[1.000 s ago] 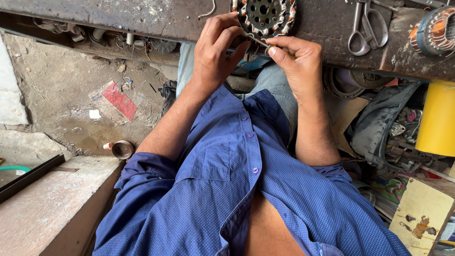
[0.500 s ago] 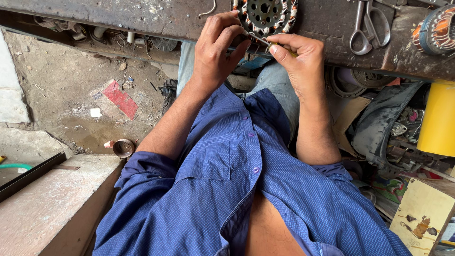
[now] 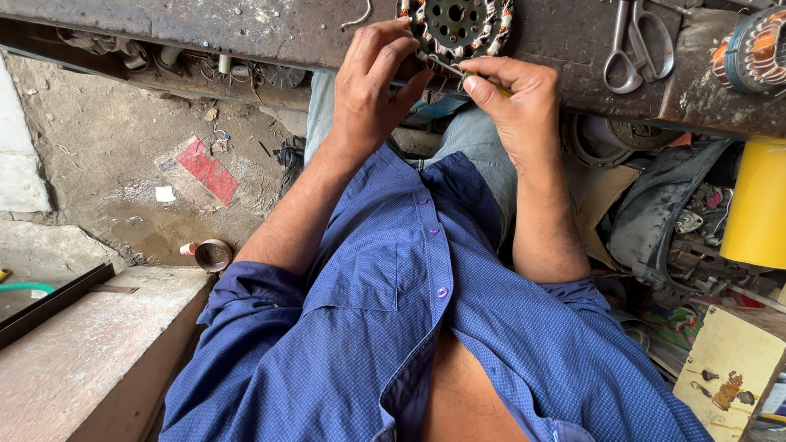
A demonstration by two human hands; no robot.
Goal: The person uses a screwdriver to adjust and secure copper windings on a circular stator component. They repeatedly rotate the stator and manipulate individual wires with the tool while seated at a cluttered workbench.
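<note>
Copper-wound stator [image 3: 455,24] steadied by left hand [image 3: 372,90]; right hand [image 3: 512,98] fingers pinch a thin tool [image 3: 446,67].

Soft even daylight, sharp pic, faint shadows.

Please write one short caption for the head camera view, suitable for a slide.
Both hands, left hand and right hand, work a thin tool at a wound motor stator on a workbench.
</note>
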